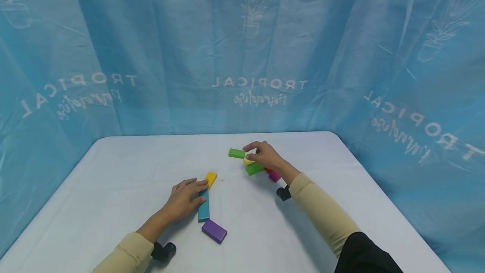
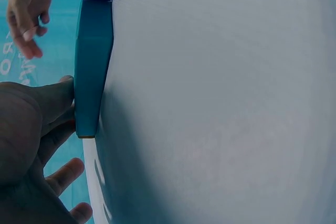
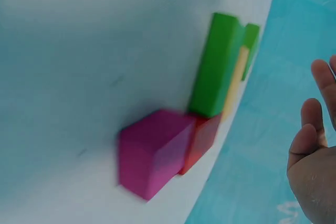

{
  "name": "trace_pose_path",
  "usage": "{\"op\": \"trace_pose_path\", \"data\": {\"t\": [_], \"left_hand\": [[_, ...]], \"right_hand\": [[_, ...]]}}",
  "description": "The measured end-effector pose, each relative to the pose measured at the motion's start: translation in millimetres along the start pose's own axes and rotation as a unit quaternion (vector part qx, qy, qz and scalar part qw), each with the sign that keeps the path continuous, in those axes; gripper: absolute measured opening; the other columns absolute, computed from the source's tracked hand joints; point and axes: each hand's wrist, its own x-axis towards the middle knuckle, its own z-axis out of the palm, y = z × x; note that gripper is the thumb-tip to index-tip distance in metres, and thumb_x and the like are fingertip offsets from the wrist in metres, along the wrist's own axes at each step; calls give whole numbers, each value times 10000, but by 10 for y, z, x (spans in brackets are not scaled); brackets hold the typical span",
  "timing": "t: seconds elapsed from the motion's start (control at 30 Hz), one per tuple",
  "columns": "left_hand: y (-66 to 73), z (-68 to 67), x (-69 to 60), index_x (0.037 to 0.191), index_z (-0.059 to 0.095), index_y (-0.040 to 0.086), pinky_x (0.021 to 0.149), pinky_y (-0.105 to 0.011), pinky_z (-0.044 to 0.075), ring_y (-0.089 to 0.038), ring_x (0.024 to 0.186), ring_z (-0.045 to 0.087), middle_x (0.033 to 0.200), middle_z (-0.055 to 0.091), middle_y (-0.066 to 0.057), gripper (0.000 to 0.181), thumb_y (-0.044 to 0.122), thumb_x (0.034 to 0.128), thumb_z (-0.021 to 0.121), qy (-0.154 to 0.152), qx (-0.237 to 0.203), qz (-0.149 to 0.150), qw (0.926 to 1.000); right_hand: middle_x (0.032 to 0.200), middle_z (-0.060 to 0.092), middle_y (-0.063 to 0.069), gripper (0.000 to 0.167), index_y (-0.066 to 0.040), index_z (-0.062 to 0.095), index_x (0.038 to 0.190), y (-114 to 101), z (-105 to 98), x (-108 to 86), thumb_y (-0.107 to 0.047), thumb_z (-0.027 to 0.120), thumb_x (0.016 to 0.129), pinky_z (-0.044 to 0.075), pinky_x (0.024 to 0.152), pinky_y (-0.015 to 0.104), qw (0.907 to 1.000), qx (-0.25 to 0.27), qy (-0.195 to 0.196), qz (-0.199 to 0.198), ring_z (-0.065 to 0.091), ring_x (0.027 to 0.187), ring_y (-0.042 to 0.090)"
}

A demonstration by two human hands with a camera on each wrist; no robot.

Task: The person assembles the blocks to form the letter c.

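In the head view my left hand point(image 1: 184, 199) rests its fingers on a blue block point(image 1: 203, 207) and the near end of a yellow-orange block point(image 1: 211, 177). The left wrist view shows the thumb against the side of the blue block point(image 2: 93, 69), other fingers spread. A purple block point(image 1: 214, 231) touches the blue block's near end. My right hand point(image 1: 266, 156), nothing in its loosely bent fingers, hovers over a cluster: a green block point(image 1: 254, 169), a partly covered yellow block point(image 1: 248, 162), a red block point(image 3: 202, 142) and a magenta block point(image 3: 157, 153).
Another green block point(image 1: 236, 153) lies at the cluster's far left. All blocks lie on a white-covered table point(image 1: 125, 172). A blue printed curtain point(image 1: 182, 54) stands behind and along the sides. Black camera mounts point(image 1: 163, 252) sit at the wrists.
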Motion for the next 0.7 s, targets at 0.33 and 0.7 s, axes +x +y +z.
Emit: {"op": "trace_pose_path", "data": {"t": [0.33,0.7], "left_hand": [[-9,2,-31,1280,620,50,1014,-632,242,-377,1316,377,1369,544,-77,417,153,884,699,51,-57,7,10000],[2,5,-31,1280,620,49,1019,-626,240,-382,1313,381,1361,550,-86,426,151,876,709,106,-108,59,9999]], "right_hand": [[1162,598,16,300,-179,710,1148,291,43,-107,-198,730,850,428,901,412,9975,-369,-19,608,467,1091,243],[1204,612,27,294,-213,730,1111,380,61,-130,-235,769,820,351,983,512,9954,-649,-27,711,388,1166,278]]}}
